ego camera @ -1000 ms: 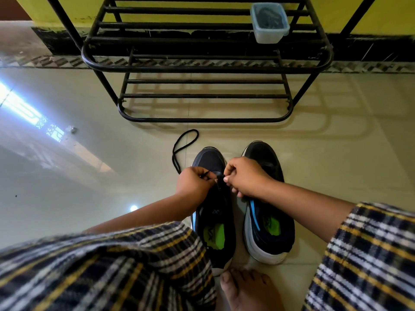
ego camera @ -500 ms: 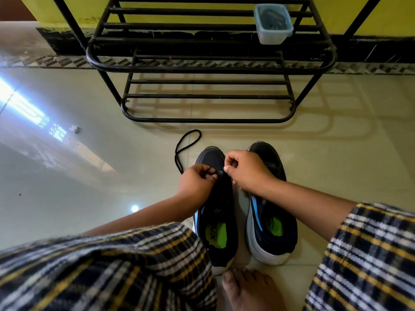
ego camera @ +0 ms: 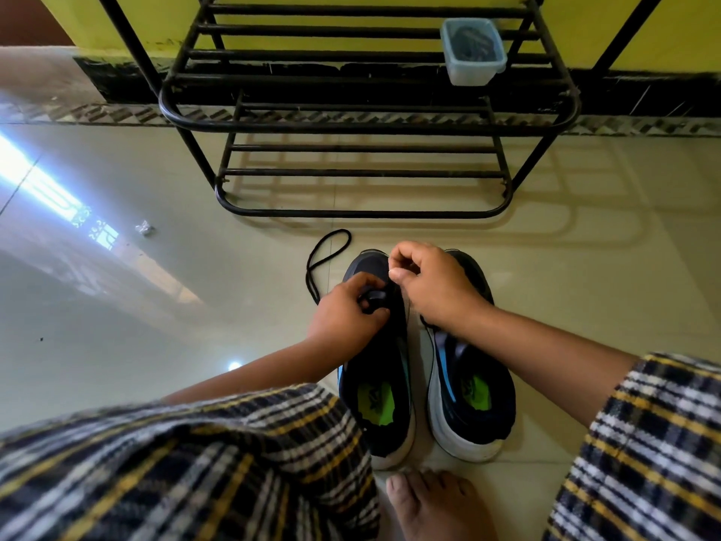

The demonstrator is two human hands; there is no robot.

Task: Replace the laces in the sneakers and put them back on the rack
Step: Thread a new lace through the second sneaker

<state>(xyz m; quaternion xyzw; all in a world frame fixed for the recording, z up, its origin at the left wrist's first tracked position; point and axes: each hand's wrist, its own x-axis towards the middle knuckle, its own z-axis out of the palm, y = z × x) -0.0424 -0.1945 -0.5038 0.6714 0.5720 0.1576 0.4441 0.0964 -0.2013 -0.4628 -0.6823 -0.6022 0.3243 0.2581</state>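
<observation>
Head view: two sneakers stand side by side on the floor [ego camera: 585, 306] before the rack [ego camera: 366, 124]. On the left sneaker [ego camera: 376, 384], left hand [ego camera: 347, 314] and right hand [ego camera: 437, 287] pinch the black lace [ego camera: 324, 251].

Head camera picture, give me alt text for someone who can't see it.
Seen from above, a person's left hand and right hand work a black lace at the front of the left sneaker of a dark pair standing on a tiled floor. The right sneaker stands beside it. Beyond them, a black metal rack holds a small plastic tub.
</observation>
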